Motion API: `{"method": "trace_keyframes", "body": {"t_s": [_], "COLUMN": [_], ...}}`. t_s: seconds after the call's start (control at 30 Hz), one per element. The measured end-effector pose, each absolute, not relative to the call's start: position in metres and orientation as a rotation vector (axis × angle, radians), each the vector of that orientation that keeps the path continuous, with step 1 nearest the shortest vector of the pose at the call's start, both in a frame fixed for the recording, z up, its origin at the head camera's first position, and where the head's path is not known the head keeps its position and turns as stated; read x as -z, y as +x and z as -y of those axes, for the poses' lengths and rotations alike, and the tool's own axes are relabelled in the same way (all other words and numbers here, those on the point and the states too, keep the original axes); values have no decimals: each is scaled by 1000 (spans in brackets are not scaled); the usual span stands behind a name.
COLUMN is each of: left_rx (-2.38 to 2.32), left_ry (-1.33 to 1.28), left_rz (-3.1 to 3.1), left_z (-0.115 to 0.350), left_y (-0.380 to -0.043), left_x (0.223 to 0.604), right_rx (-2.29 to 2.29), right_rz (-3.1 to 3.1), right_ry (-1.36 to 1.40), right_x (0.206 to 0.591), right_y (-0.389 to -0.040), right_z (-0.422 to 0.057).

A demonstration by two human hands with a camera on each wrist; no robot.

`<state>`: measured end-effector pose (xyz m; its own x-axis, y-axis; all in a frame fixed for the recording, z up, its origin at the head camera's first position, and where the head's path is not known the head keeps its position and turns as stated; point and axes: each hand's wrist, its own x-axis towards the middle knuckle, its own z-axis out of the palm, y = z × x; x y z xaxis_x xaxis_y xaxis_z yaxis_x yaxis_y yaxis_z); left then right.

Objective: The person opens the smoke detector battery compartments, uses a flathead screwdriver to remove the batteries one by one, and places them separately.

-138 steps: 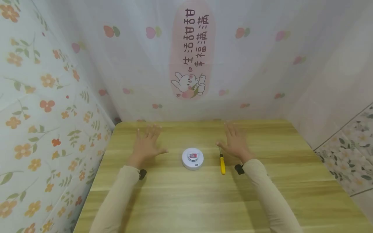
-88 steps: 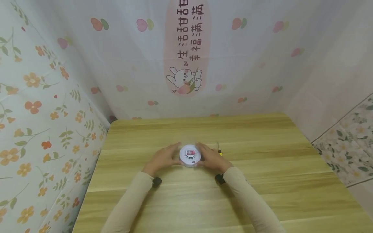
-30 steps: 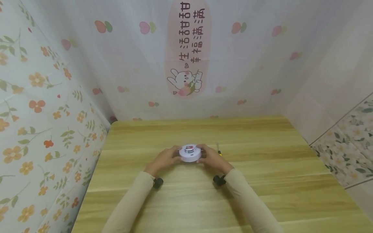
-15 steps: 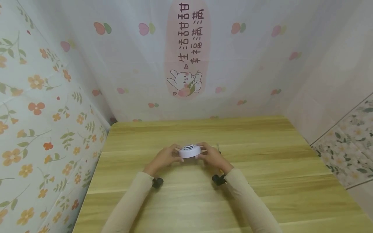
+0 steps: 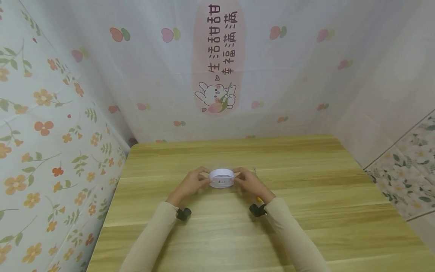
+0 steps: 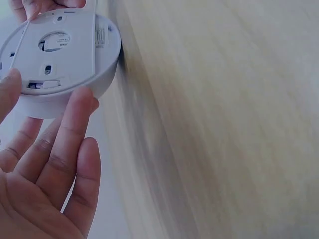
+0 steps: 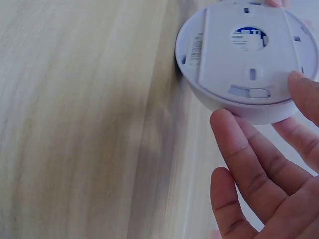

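Observation:
A round white smoke detector (image 5: 221, 173) is held upright on edge between both hands, its back facing the person. My left hand (image 5: 191, 186) grips its left rim, thumb on the back and fingers around the side. The right hand (image 5: 253, 185) grips the opposite rim in the same way. Both wrist views show the back: a flat mounting plate (image 6: 65, 64) with slots and a round central hole, and a printed label (image 7: 195, 50) beside it. The vented front is hidden. Mostly behind the right hand lies a screwdriver, its yellow handle (image 5: 259, 199) barely showing.
A wood-grain table (image 5: 217, 234) lies under the hands. Behind it hangs a pale printed curtain (image 5: 163, 83), with a floral curtain (image 5: 61, 151) along the left side. Black wrist cameras (image 5: 184, 214) sit at both cuffs.
From flat on the table between open hands, the smoke detector has been gripped by both hands and tipped over, its vented face turning away and its back coming into view.

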<state>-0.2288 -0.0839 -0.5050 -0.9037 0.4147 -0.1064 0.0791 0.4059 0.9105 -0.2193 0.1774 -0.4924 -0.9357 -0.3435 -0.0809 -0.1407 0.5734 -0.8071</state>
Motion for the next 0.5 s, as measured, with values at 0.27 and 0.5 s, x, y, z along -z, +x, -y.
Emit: {"method": "trace_keyframes", "body": {"t_s": [0.27,0.5], "left_rx": [-1470,-1417], "left_ry": [386,410], "left_rz": [-2365,-2346], "left_z": [83,83], "left_y": [-229,-228], "left_x": [509,514], "right_rx": [1280,1252], "right_rz": [-2575,-2568], "right_ry": [-344,-317], "right_x": [494,502], "right_y": [-218,-220], "right_z": [-176,-176]}}
